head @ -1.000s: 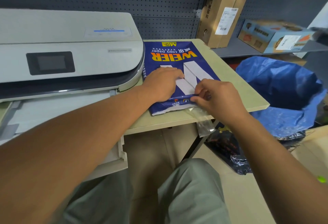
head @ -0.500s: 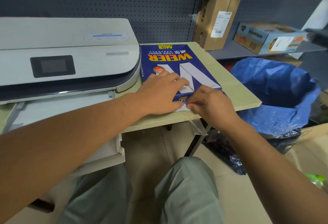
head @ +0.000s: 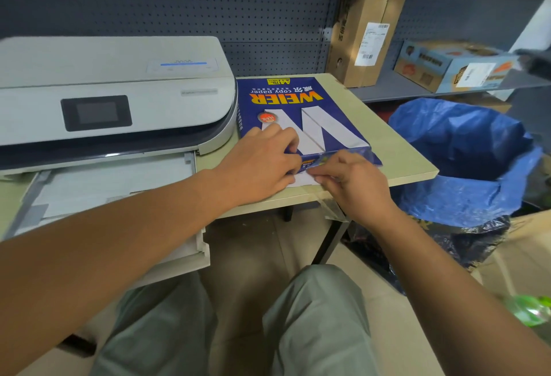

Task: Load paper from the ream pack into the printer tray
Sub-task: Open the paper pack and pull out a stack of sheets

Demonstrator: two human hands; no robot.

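Note:
A blue ream pack (head: 301, 110) of copy paper lies flat on the beige table (head: 396, 152), right of the grey printer (head: 113, 101). The printer's paper tray (head: 113, 184) is pulled out toward me, with white sheets lying in it. My left hand (head: 259, 164) presses on the pack's near end, fingers gripping the wrapper edge. My right hand (head: 354, 181) pinches the torn near flap of the wrapper, where white paper (head: 301, 180) shows through the opening. A strip of clear tape (head: 331, 205) hangs below the table edge under my right hand.
A bin lined with a blue bag (head: 465, 161) stands right of the table. Cardboard boxes (head: 366, 35) sit on a grey shelf behind. A pegboard wall backs the printer. My knees are below the table edge.
Both hands have shifted along the pack's near end. The wrapper flap has been lifted and pulled back, so more white paper shows. The camera has tilted down slightly.

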